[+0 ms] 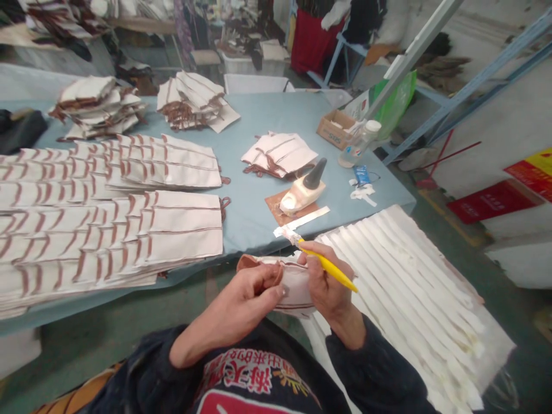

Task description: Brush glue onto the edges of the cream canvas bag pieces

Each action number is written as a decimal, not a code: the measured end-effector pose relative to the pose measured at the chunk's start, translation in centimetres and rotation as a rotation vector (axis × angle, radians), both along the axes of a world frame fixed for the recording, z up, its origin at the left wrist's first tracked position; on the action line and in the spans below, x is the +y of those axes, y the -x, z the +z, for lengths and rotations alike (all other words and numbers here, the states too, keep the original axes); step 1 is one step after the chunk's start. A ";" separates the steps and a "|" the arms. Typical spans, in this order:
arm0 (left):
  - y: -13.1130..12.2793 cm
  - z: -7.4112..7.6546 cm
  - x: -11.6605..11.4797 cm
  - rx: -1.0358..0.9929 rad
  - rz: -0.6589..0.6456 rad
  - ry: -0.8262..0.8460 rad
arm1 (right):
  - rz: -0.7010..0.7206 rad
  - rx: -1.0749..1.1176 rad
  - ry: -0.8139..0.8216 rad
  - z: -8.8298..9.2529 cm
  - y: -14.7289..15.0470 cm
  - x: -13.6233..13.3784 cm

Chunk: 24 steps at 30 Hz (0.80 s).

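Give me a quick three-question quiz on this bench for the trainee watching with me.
1. True or false: the right hand holds a yellow-handled brush.
2. The bottle with the dark nozzle lies on: A) a brown pad; B) a metal tray; C) a plate.
3. Fill in: the left hand pinches the ___-trimmed edge of the fabric piece.
Key: 1 true; 2 A; 3 brown.
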<state>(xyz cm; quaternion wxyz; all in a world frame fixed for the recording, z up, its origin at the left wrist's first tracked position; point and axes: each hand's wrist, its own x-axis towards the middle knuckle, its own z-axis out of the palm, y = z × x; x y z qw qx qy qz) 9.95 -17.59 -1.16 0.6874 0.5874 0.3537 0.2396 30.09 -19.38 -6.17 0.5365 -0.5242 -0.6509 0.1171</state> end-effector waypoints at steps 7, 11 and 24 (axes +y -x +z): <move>-0.1 -1.4 0.7 0.037 -0.008 0.006 | -0.148 0.303 0.023 0.1 -0.1 0.5; 1.3 -0.3 1.2 0.093 0.019 -0.047 | -0.171 0.580 0.010 3.4 -1.0 -1.3; 2.2 0.5 1.3 -0.041 0.025 0.275 | 0.043 0.317 -0.056 4.5 0.1 -2.6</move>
